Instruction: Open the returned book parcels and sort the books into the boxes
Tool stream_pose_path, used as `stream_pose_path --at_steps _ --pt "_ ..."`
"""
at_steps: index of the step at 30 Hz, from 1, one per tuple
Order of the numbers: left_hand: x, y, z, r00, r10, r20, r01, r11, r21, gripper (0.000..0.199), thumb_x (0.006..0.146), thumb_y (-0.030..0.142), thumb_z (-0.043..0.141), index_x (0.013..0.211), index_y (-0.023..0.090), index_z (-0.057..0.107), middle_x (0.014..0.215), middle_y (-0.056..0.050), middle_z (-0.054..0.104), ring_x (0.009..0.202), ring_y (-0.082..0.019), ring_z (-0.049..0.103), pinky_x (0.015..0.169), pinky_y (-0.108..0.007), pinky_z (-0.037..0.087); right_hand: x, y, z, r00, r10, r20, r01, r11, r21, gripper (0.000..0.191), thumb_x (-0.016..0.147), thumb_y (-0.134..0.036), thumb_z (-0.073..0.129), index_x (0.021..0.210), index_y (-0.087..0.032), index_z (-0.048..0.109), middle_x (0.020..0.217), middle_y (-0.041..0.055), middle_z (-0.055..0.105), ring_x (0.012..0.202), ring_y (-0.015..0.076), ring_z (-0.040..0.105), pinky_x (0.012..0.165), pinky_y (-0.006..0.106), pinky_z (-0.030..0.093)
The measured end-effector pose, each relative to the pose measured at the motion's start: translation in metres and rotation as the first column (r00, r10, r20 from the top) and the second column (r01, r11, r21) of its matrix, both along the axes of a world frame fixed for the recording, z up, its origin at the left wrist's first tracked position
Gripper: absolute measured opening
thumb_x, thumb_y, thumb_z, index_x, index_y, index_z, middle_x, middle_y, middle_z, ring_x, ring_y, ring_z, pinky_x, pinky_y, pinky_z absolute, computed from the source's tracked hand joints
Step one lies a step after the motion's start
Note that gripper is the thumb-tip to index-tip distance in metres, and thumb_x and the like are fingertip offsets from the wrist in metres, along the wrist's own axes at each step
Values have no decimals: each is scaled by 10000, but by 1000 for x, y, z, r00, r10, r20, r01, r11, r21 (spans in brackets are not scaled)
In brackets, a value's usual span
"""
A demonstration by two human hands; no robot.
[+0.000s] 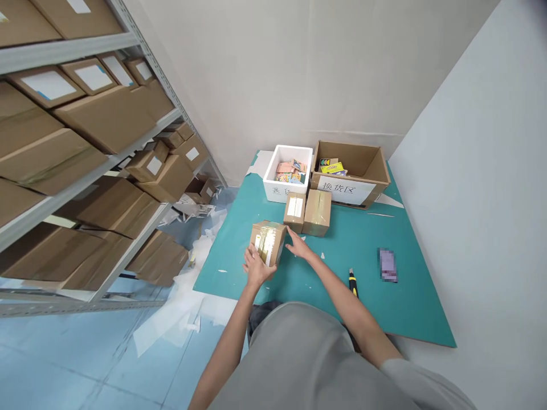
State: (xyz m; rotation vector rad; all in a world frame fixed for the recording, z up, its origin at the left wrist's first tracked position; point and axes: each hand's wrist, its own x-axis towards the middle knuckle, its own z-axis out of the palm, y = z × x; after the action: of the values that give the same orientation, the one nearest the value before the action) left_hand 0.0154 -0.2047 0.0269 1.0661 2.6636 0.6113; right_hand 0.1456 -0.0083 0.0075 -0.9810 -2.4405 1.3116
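Note:
A small cardboard box [261, 234] with shiny tape across its top is tilted at the left part of the green table [342, 250]. My left hand [256, 267] grips its near side, thumb toward the right and fingers on the left. At its right edge is my right hand [299, 246], fingers apart and fingertips at the corner; whether they press on it I cannot tell. Just behind stand two more closed boxes, a smaller one [294, 212] with a white label and a larger taped box [318, 213].
At the back are a white foam bin [285, 193] and an open carton [380, 171], both holding small colourful packs. A yellow-black utility knife [352, 283] and a blurred purple item [388, 265] lie to the right. Box-filled shelving [115, 42] rises on the left above packing scraps [179, 302].

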Motion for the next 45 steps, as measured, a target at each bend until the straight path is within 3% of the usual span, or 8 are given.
stream_pose_path --at_steps 7,14,17,21,24,29,38,45 --pt "10 -24 26 884 -458 97 468 870 -154 1414 593 300 857 1731 149 32 1773 -274 126 1657 -469 92 1297 -670 129 96 -47 -16 965 -234 116 241 969 -49 645 868 -201 687 1504 -224 579 1378 112 720 1290 302 667 1124 451 504" --pt "68 -18 13 677 -714 177 735 670 -106 1266 581 138 776 1723 176 231 1798 -193 134 1671 -435 -2 1328 -637 -2 198 -107 -40 921 -279 272 341 914 -219 231 809 -169 747 1032 -230 758 1009 49 830 1001 305 788 940 404 592" --pt "69 -30 3 751 -649 125 660 747 -83 1211 628 104 741 1721 162 224 1808 -182 81 1673 -419 -39 1323 -637 -42 211 -117 -47 917 -306 256 370 893 -256 272 855 -221 726 1125 -198 737 1145 91 817 1009 270 793 951 388 600" --pt "53 -65 -16 932 -347 107 354 934 -54 1314 655 242 859 1721 86 106 1791 -258 -40 1652 -458 -117 1311 -670 -20 207 -115 -58 917 -363 164 397 862 -315 387 873 -254 699 1247 -158 692 1289 145 773 1111 247 769 1007 374 585" --pt "43 -90 -39 946 -93 311 114 992 -50 1306 698 304 875 1719 94 88 1751 -270 249 1659 -442 127 1322 -622 182 200 -110 -65 920 -385 72 381 839 -388 383 829 -252 718 1200 -158 713 1252 129 791 1113 249 763 1006 390 592" --pt "47 -100 -67 794 68 604 -77 997 -10 970 798 227 792 1655 128 348 1391 -176 724 1386 -341 636 1176 -470 487 195 -103 -67 921 -387 43 368 830 -418 404 797 -401 779 1119 -159 764 1148 119 818 1054 282 767 990 447 604" --pt "26 -77 -38 856 26 517 -144 971 189 608 891 455 787 1407 156 670 1147 -131 819 1307 -348 689 1192 -492 467 178 -70 -40 905 -409 -119 364 888 -280 481 861 -626 732 1000 -181 851 1153 127 810 1128 319 748 1033 457 598" --pt "27 -75 -66 695 42 717 -279 936 216 510 939 381 685 1360 93 665 1339 -204 742 1284 -305 706 1117 -448 549 178 -79 -50 879 -477 11 453 826 -335 449 960 -546 636 1143 -182 826 1238 116 809 1206 310 739 1110 491 556"
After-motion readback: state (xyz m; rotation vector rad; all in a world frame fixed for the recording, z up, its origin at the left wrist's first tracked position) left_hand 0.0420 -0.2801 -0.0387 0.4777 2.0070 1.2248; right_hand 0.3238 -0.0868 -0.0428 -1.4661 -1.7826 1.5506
